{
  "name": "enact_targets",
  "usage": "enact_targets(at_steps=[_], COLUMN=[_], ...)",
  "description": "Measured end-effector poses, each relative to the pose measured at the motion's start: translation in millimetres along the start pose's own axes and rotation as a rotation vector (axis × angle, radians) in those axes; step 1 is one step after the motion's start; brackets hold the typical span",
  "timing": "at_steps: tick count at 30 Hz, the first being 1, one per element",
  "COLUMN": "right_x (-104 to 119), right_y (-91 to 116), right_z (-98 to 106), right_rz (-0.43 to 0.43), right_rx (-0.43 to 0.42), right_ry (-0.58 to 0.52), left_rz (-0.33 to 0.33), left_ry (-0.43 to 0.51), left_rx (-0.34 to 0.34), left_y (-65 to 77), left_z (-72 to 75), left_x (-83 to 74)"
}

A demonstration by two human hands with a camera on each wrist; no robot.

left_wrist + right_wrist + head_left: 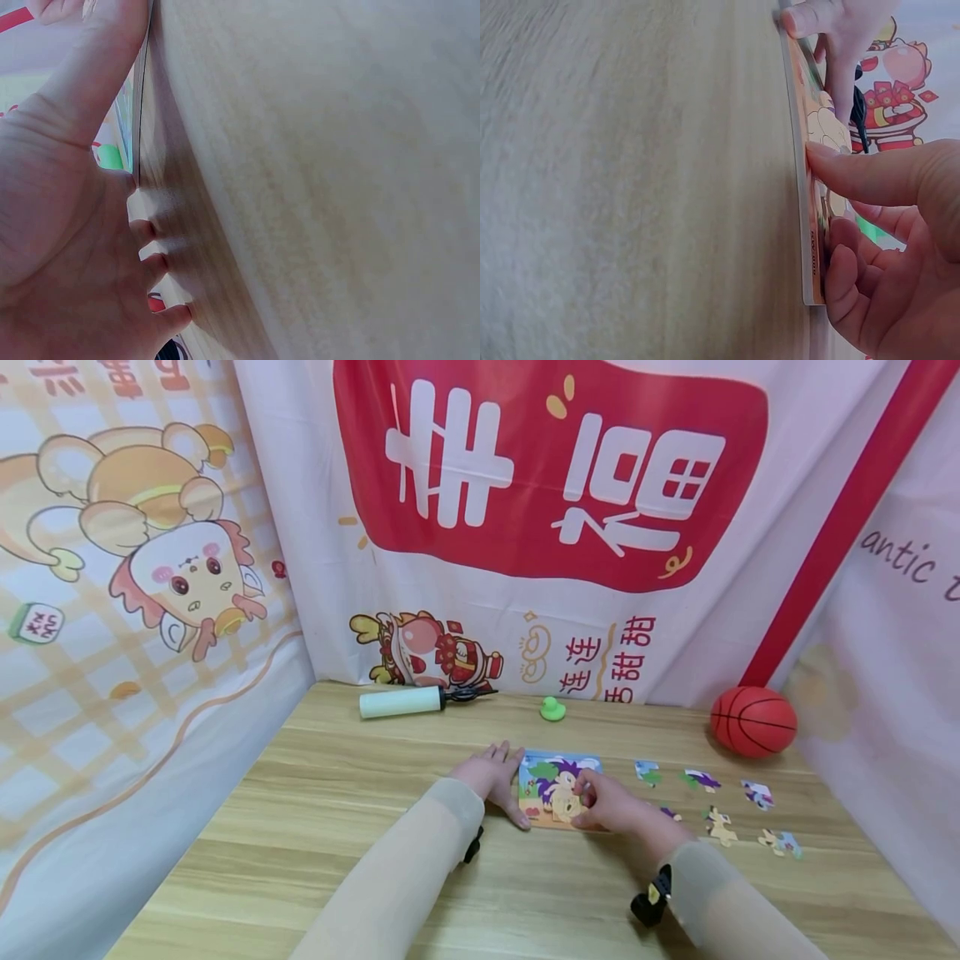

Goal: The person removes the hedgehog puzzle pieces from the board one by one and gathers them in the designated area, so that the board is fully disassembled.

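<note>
A jigsaw puzzle board (pixel 543 823) with a purple-haired cartoon figure lies flat on the wooden table. My left hand (pixel 495 777) rests at its left edge, fingers spread and mostly straight, with the thumb by the near corner. Over the board's right part, my right hand (pixel 611 803) pinches a cream puzzle piece (pixel 566 808) between thumb and curled fingers. In the right wrist view the thumb (pixel 855 174) touches the board's picture, while the other fingers curl by its edge. The fingers partly hide the piece, so whether it lies fully flat I cannot tell.
Several loose puzzle pieces (pixel 721 827) lie right of the board, some near my right forearm. Along the back stand a white hand pump (pixel 401 702), a green rubber duck (pixel 552 709) and a red basketball (pixel 753 721). Printed cloth (pixel 465 593) hangs behind the table.
</note>
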State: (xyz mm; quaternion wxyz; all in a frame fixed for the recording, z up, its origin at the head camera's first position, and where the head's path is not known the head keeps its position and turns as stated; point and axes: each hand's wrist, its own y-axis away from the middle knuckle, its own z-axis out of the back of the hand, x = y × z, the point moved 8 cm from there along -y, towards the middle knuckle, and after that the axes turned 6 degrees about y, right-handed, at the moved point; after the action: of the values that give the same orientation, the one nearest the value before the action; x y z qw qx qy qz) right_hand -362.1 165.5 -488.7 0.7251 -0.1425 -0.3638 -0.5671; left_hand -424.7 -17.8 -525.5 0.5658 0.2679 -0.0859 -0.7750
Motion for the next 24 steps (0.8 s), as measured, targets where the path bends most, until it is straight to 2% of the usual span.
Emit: enact_targets(at_steps=[8, 14, 17, 20, 24], right_x=[-9.9, -12.9, -13.1, -11.4, -12.4], right_y=[4.1, 4.8, 5.6, 8.1, 11.6], right_z=[2.0, 2.9, 3.8, 5.5, 8.5], right_rz=[-0.026, -0.018, -0.005, 0.018, 0.029], right_rx=[0.020, 0.030, 0.034, 0.037, 0.040], right_ry=[-0.137, -0.200, -0.227, -0.246, -0.273], left_rz=[-0.012, -0.020, -0.015, -0.026, -0.038], left_ry=[-0.007, 0.006, 0.003, 0.006, 0.011], left_rx=[-0.007, -0.012, -0.006, -0.006, -0.017], left_y=[9.0, 9.6, 18.1, 32.3, 37.0], left_z=[1.1, 2.0, 6.4, 12.6, 14.7], left_x=[-4.9, -5.0, -8.1, -14.0, -16.7])
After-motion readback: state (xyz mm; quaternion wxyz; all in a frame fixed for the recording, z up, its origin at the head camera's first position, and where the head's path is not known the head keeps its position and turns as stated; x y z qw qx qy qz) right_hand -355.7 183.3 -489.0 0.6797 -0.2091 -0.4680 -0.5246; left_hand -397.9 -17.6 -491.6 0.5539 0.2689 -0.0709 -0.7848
